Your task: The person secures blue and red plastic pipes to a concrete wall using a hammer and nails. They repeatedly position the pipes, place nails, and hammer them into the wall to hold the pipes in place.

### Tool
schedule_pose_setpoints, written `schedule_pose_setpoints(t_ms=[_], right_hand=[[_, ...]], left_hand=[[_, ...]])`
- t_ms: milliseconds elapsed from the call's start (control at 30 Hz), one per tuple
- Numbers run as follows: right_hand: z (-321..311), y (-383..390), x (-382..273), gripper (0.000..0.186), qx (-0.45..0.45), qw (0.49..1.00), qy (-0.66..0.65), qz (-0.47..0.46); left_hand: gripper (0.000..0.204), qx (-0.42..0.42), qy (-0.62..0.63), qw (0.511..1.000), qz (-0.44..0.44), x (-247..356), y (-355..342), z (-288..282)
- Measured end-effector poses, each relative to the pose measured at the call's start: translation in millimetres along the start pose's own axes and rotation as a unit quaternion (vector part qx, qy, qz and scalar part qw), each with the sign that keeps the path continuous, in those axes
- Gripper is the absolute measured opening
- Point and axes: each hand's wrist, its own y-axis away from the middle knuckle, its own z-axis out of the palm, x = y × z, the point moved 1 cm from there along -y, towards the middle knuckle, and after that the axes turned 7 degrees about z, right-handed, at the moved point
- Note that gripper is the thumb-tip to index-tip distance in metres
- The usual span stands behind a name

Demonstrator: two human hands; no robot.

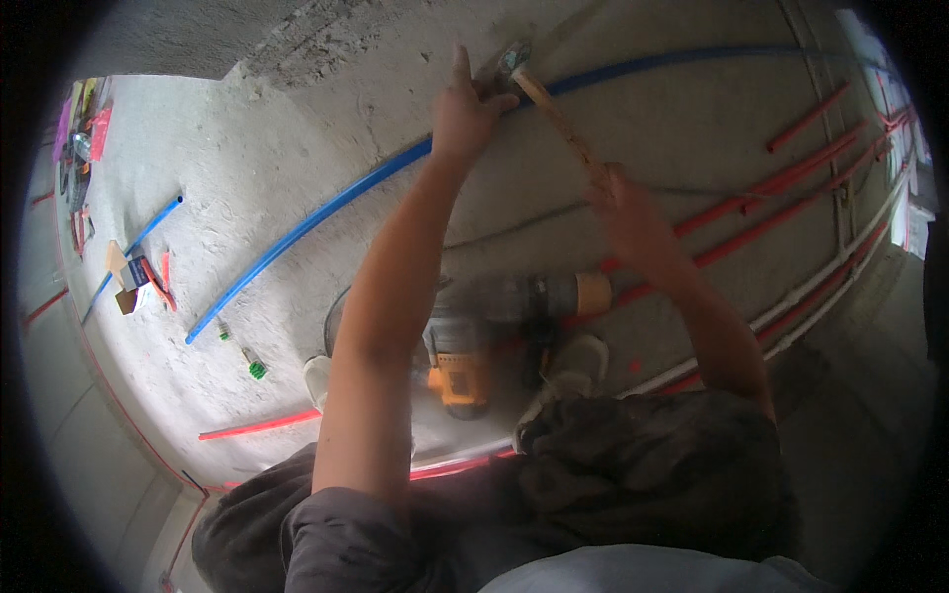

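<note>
My right hand point(623, 203) is wrapped round the wooden handle of a hammer point(560, 121). The hammer's head is up by the blue pipe point(297, 240), close to the fingers of my left hand point(467, 121). At the pipe, the left thumb and a shadowed finger come together in a pinch, while another finger points away from me. Whatever sits between them is too small and dark to make out. The long blue pipe curves across the concrete floor and passes beneath my left hand.
A power drill with an orange grip point(460, 383) lies between my shoes point(583, 358). Red pipes point(791, 183) run along the right. At left are a short blue pipe point(158, 222), a small open box point(129, 299), red-handled pliers point(158, 285) and small green-ended pieces point(257, 370).
</note>
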Motion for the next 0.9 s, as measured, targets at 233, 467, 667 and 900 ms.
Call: schedule_pose_setpoints(t_ms=[233, 467, 667, 900], right_hand=[[-18, 14, -27, 0.032, -0.003, 0.999, -0.04, 0.035], [-3, 0, -4, 0.036, 0.018, 0.997, -0.073, 0.017], [-10, 12, 1, 0.035, 0.015, 0.997, -0.082, 0.003], [-11, 19, -16, 0.031, 0.052, 0.993, -0.101, -0.038]], left_hand=[[0.095, -0.026, 0.022, 0.999, -0.014, 12, 0, -9], [0.101, -0.054, 0.053, 0.997, 0.012, 0, -2, -9], [0.1, -0.072, 0.039, 0.997, -0.015, 17, -3, -9], [0.099, -0.02, 0.001, 1.0, -0.018, 5, 0, -1]])
